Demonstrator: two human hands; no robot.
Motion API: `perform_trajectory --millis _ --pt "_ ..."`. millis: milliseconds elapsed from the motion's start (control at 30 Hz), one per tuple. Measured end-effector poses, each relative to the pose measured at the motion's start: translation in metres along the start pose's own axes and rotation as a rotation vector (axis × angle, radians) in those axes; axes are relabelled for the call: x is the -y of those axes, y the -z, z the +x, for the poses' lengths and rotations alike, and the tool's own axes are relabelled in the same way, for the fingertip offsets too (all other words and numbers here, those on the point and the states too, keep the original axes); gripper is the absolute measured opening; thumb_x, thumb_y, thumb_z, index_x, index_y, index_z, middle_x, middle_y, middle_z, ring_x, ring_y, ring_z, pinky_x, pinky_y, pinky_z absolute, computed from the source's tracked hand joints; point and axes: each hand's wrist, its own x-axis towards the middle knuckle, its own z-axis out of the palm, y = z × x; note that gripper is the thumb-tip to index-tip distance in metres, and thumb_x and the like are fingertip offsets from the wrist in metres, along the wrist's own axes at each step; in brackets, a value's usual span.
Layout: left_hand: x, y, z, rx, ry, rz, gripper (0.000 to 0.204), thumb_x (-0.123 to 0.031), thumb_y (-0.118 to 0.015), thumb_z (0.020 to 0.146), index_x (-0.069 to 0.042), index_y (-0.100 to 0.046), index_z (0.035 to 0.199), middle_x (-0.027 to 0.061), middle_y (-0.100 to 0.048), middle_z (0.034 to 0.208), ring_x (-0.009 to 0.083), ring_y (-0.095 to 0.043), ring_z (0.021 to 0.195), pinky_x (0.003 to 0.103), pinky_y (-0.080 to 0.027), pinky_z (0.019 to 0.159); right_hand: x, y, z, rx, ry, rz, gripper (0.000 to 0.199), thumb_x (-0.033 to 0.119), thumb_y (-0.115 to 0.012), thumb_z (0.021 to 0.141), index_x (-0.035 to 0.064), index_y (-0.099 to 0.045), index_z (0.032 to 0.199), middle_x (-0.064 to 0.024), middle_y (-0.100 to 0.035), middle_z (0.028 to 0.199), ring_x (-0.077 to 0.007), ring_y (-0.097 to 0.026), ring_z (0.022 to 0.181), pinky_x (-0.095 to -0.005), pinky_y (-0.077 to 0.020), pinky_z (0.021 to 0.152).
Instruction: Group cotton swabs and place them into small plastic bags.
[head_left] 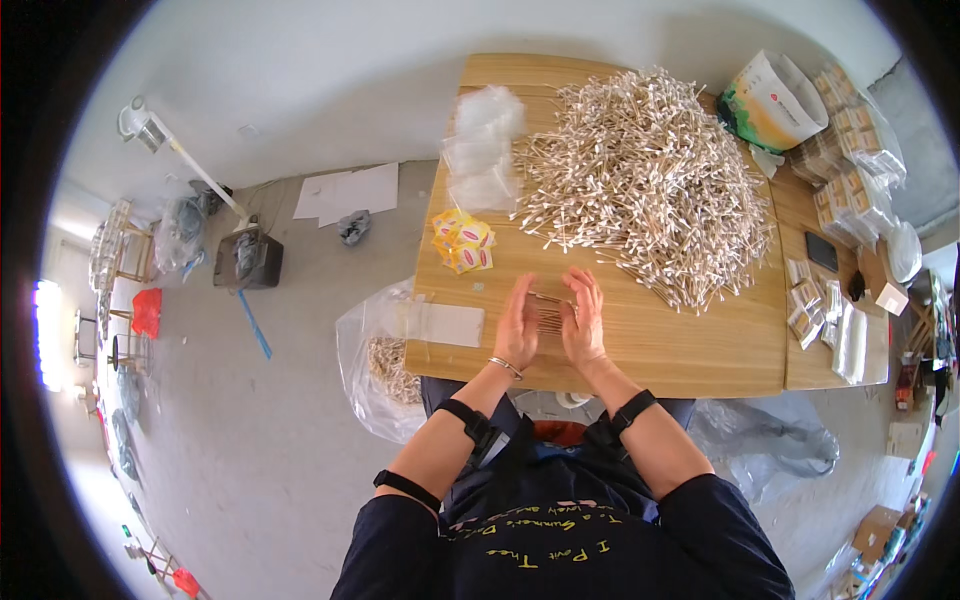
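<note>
Both hands [517, 322], palms facing, seem to bracket cotton swabs [549, 321]

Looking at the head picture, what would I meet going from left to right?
Black bin → crumpled grey plastic → yellow packets → left hand → thin sticks between the hands → right hand → dark flat device.

Piled swabs [640, 170] show me white tips on tan sticks; the table [690, 345] beneath is honey-brown with wood grain. Through my remote camera, small packets [462, 240] are yellow and white with reddish marks, the bucket [775, 105] white, green and orange, the shirt [600, 575] near-black with yellow lettering.
</note>
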Motion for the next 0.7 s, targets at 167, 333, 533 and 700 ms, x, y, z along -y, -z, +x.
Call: perform_trajectory --millis 167,333,533,700 --pt "0.011 0.014 -0.003 -0.205 0.187 -0.354 0.043 -0.023 -0.044 0.1 0.001 -0.04 0.136 0.0142 -0.046 0.137 0.022 -0.045 0.125 0.034 -0.035 0.105 0.003 0.022 0.0 0.233 0.217 -0.266 0.024 0.002 -0.066 0.072 0.0061 -0.065 0.096 -0.0098 -0.054 0.119 -0.0352 -0.041 0.12 -0.0476 -0.0349 0.1" --pt "0.0 0.015 -0.001 -0.188 0.209 -0.233 0.042 -0.027 -0.044 0.1 0.001 -0.044 0.132 0.0131 -0.051 0.131 0.0214 -0.048 0.122 0.033 -0.035 0.104 0.0 0.017 0.002 0.244 0.257 -0.307 0.018 0.006 -0.071 0.069 0.0066 -0.065 0.086 -0.0094 -0.056 0.107 -0.0339 -0.046 0.11 -0.0455 -0.0396 0.092" --pt "-0.004 0.016 -0.001 -0.182 0.212 -0.248 0.043 -0.029 -0.045 0.1 0.001 -0.047 0.13 0.0129 -0.052 0.131 0.021 -0.048 0.12 0.032 -0.035 0.104 0.006 0.028 0.001 0.234 0.168 -0.271 0.01 0.005 -0.065 0.072 0.0047 -0.061 0.081 -0.0097 -0.053 0.108 -0.033 -0.044 0.11 -0.0466 -0.0364 0.095" --pt "0.01 0.017 -0.005 -0.186 0.202 -0.237 0.043 -0.028 -0.046 0.099 0.0 -0.046 0.131 0.0121 -0.053 0.128 0.0185 -0.05 0.115 0.029 -0.038 0.098 0.02 0.036 -0.024 0.325 0.201 -0.321 0.01 0.008 -0.064 0.074 0.0051 -0.059 0.082 -0.0129 -0.052 0.113 -0.0356 -0.044 0.11 -0.0484 -0.0352 0.095"
